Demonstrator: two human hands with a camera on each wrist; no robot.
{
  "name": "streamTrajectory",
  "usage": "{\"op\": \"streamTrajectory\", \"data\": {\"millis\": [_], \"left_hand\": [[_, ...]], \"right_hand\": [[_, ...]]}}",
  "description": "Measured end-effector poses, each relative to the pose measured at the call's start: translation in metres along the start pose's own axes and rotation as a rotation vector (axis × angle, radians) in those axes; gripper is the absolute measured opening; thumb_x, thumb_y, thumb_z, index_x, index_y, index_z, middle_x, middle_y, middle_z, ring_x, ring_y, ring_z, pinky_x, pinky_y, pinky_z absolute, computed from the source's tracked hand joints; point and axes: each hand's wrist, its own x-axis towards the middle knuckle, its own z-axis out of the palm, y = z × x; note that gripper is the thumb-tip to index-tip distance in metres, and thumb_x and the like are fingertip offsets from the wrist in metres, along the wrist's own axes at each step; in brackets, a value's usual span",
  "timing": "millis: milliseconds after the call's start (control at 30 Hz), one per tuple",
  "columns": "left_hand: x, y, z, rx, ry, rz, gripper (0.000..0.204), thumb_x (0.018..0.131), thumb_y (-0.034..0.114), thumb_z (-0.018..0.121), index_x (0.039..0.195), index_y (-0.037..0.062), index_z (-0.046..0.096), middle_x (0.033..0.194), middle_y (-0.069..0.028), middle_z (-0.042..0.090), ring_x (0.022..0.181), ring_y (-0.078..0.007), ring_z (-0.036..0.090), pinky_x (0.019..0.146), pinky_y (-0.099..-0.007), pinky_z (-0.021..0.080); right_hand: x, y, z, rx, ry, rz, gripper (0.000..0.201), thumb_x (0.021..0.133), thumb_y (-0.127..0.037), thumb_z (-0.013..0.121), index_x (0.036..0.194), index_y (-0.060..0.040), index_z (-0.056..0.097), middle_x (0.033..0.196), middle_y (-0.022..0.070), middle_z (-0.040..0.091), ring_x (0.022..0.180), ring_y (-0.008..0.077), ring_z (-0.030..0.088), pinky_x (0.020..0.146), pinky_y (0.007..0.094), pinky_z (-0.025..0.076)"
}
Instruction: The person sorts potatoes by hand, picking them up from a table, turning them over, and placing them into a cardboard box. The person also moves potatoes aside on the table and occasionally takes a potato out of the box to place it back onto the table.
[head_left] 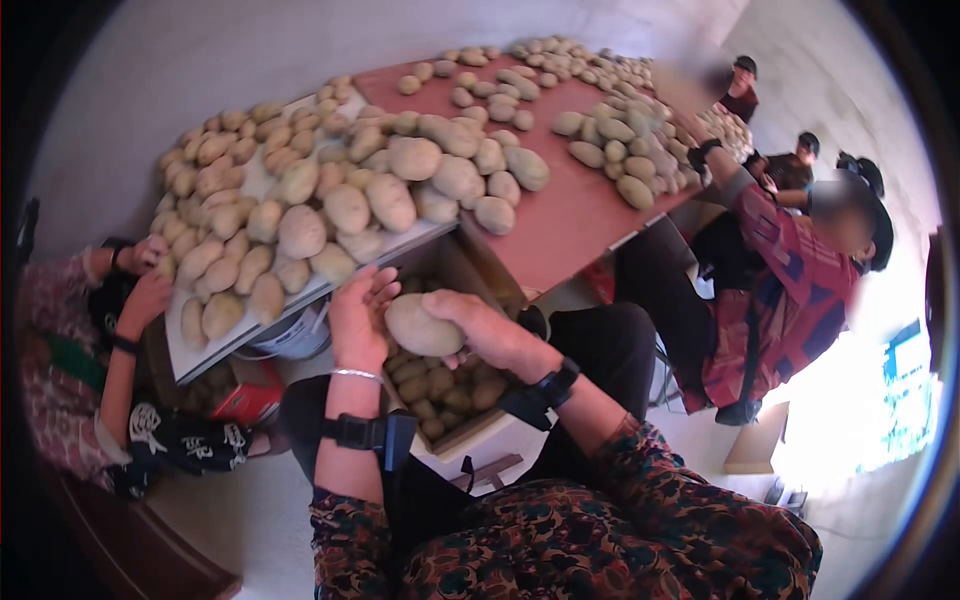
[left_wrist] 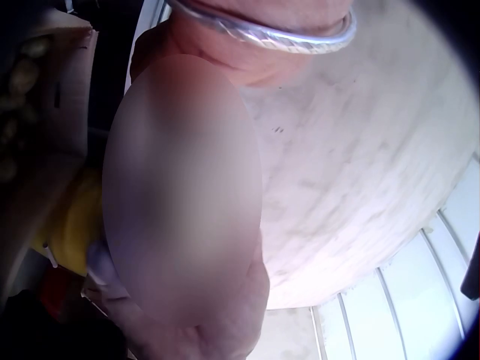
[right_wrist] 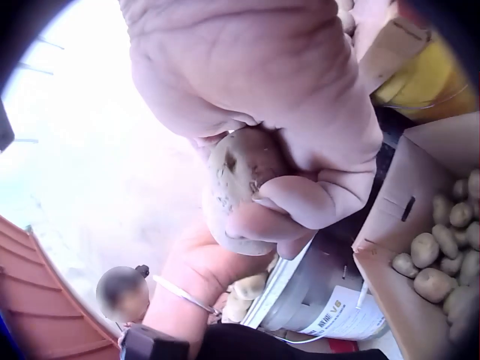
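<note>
In the head view my right hand (head_left: 490, 330) grips a large tan potato (head_left: 422, 326), thumb over its top and fingers beneath. The right wrist view shows this potato (right_wrist: 238, 187) between the right hand's (right_wrist: 255, 82) fingers, with a dark pit and small marks on its skin. My left hand (head_left: 360, 315) is upright beside the potato, its palm toward it and fingers loosely bent. A silvery bracelet (left_wrist: 285, 36) circles the left wrist; a blurred patch hides most of the left hand in the left wrist view. Below both hands is a cardboard box (head_left: 480, 435) with many smaller potatoes (head_left: 440, 390).
Many potatoes (head_left: 300, 230) are heaped on a white-topped table ahead. A reddish board (head_left: 540, 215) adjoins it, with more piles. A bucket (right_wrist: 330, 300) stands below the table. One person (head_left: 790, 290) reaches in at right; another person's hands (head_left: 150, 290) touch the heap's left edge.
</note>
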Motion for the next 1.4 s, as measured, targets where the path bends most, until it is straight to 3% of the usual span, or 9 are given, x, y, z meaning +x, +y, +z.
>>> {"op": "streamTrajectory", "data": {"millis": [200,367,467,833,900,1000,1100,1300,1400], "left_hand": [[0.000,0.010,-0.011,-0.169,0.058,0.115,0.023,0.090,0.014,0.056,0.109,0.0006,0.059,0.094,-0.0077,0.065,0.079,-0.0174,0.063,0.067,-0.0290,0.049],[-0.016,0.029,-0.013,-0.165,0.247,0.201,0.039,0.091,0.015,0.052,0.127,0.0039,0.047,0.109,-0.0077,0.062,0.086,-0.0163,0.062,0.073,-0.0300,0.046],[-0.015,0.030,-0.016,-0.220,0.345,0.228,0.040,0.091,0.016,0.051,0.128,0.0035,0.046,0.111,-0.0085,0.061,0.090,-0.0167,0.061,0.078,-0.0314,0.046],[0.006,0.035,-0.051,-0.303,0.431,0.417,0.017,0.094,0.016,0.047,0.097,0.0070,0.062,0.097,-0.0022,0.063,0.092,-0.0127,0.059,0.084,-0.0290,0.045],[0.025,0.020,-0.090,0.694,0.319,0.693,0.022,0.093,0.017,0.050,0.106,0.0012,0.059,0.105,-0.0065,0.060,0.097,-0.0198,0.059,0.084,-0.0320,0.047],[0.011,0.034,-0.059,-0.259,0.295,0.419,0.026,0.094,0.017,0.052,0.111,-0.0006,0.058,0.108,-0.0079,0.061,0.098,-0.0214,0.060,0.082,-0.0319,0.048],[0.005,0.026,-0.070,0.053,0.295,0.489,0.022,0.094,0.010,0.050,0.110,-0.0030,0.056,0.109,-0.0115,0.063,0.100,-0.0210,0.062,0.082,-0.0295,0.049],[-0.005,0.043,-0.037,-0.164,0.192,0.236,0.037,0.092,0.008,0.052,0.127,-0.0032,0.046,0.109,-0.0112,0.065,0.092,-0.0194,0.065,0.074,-0.0254,0.048],[-0.005,0.039,-0.033,-0.149,0.160,0.195,0.038,0.091,0.007,0.053,0.127,-0.0036,0.046,0.107,-0.0104,0.066,0.092,-0.0198,0.065,0.072,-0.0252,0.048]], "right_hand": [[0.034,-0.062,0.031,-0.305,-0.024,-0.141,0.056,0.091,-0.044,0.055,0.126,-0.0004,0.051,0.088,0.0086,0.064,0.053,0.0108,0.057,0.044,0.0207,0.042],[0.076,-0.083,0.067,-0.663,0.035,-0.256,0.066,0.089,-0.039,0.059,0.139,0.0010,0.042,0.121,0.0171,0.059,0.100,0.0220,0.063,0.065,0.0299,0.051],[0.119,-0.062,0.080,-0.898,0.070,-0.693,0.055,0.087,-0.037,0.057,0.132,-0.0050,0.049,0.111,0.0236,0.063,0.090,0.0307,0.066,0.068,0.0400,0.053],[0.167,-0.032,0.137,-1.772,0.191,-0.950,0.058,0.075,-0.021,0.067,0.131,-0.0140,0.053,0.117,0.0145,0.050,0.106,0.0327,0.051,0.086,0.0435,0.044],[0.154,-0.044,0.133,-1.739,0.140,-0.837,0.056,0.076,-0.020,0.066,0.130,-0.0129,0.053,0.116,0.0137,0.051,0.108,0.0326,0.050,0.087,0.0445,0.044],[0.133,-0.048,0.107,-1.644,0.150,-0.766,0.041,0.079,-0.018,0.062,0.118,-0.0088,0.058,0.107,0.0144,0.058,0.105,0.0330,0.054,0.082,0.0448,0.047],[0.088,-0.028,0.073,-1.264,0.171,-0.802,0.021,0.086,-0.019,0.054,0.100,-0.0052,0.062,0.087,0.0197,0.065,0.081,0.0397,0.062,0.070,0.0458,0.051],[0.059,0.058,-0.035,-1.363,-0.246,0.511,0.038,0.085,-0.034,0.064,0.105,-0.0013,0.066,0.088,0.0177,0.069,0.075,0.0283,0.067,0.071,0.0387,0.054],[0.058,0.112,-0.073,-1.087,0.019,0.561,0.038,0.084,-0.032,0.067,0.104,0.0012,0.065,0.081,0.0147,0.067,0.068,0.0227,0.065,0.064,0.0354,0.054]]}}
